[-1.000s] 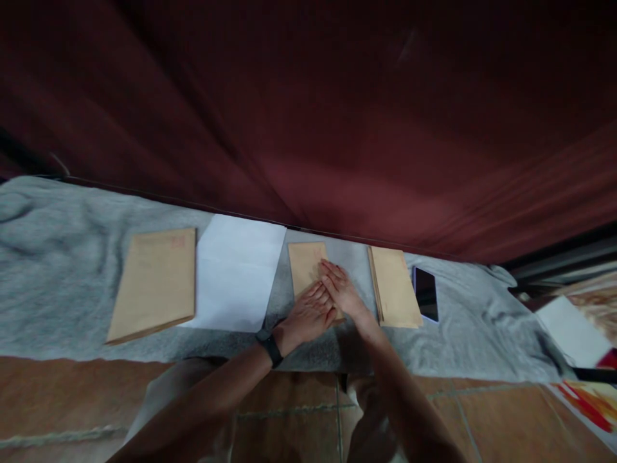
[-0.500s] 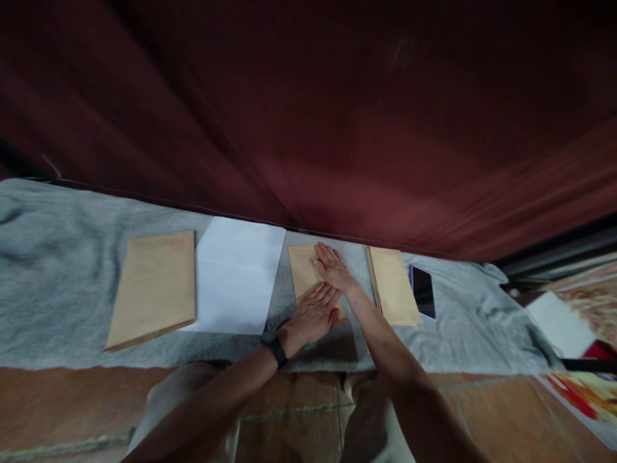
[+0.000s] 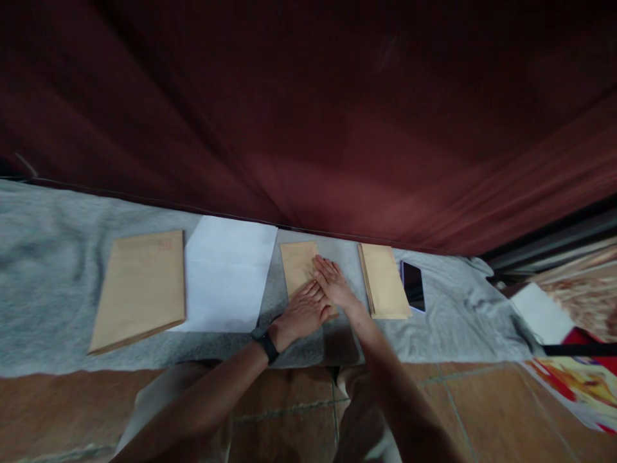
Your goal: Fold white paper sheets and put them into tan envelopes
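Observation:
A small brown paper envelope (image 3: 297, 260) lies flat on the grey cloth in front of me, its right side partly covered by my hands. My left hand (image 3: 303, 310), with a dark watch on the wrist, rests flat across the envelope's lower part, fingers stretched out. Just above it, my right hand (image 3: 334, 283) presses flat along the right edge, its fingertips on the paper and its lower fingers close to the left hand's. To the right sits a stack of similar brown envelopes (image 3: 385, 283). White paper sheets (image 3: 229, 276) are on the left, beside larger brown envelopes (image 3: 139, 289).
A phone (image 3: 413, 286) lies right of the envelope stack. The grey cloth (image 3: 457, 308) covers the long surface, backed by a dark red drape (image 3: 308, 128). Tiled floor (image 3: 284, 411) is below; printed packaging (image 3: 578, 386) and a white box (image 3: 542, 312) stand at the right.
My right hand has slid down the envelope toward me, uncovering more of its top right corner. My left hand stays flat on it. The whole view has shifted slightly.

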A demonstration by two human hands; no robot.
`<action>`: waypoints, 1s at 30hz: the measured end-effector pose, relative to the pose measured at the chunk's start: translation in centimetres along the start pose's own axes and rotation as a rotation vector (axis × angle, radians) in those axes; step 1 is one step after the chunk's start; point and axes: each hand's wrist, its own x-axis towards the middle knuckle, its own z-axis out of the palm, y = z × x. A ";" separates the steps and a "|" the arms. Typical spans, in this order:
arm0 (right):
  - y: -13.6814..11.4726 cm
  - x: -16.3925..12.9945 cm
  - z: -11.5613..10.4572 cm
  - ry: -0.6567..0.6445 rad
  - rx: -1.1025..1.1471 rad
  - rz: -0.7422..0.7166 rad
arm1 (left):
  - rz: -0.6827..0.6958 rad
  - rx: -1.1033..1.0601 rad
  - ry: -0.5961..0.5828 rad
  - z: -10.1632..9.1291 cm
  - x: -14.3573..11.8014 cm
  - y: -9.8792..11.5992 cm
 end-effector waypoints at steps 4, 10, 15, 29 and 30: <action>-0.4 -2.0 -0.1 0.036 0.053 0.015 | 0.011 -0.116 -0.012 -0.9 0.5 -0.6; -0.6 -3.4 -0.3 0.054 0.139 0.066 | 0.015 -0.427 -0.115 -3.0 1.9 -4.3; -0.4 -3.4 -0.5 0.065 0.117 0.011 | -0.284 -0.198 0.197 -3.4 2.5 -7.2; 1.0 -3.1 -1.4 0.045 0.217 -0.035 | -0.215 0.085 0.023 -0.5 1.3 -5.4; 1.1 -3.0 -1.6 0.050 0.229 -0.028 | -0.206 0.090 0.009 -0.5 1.3 -5.2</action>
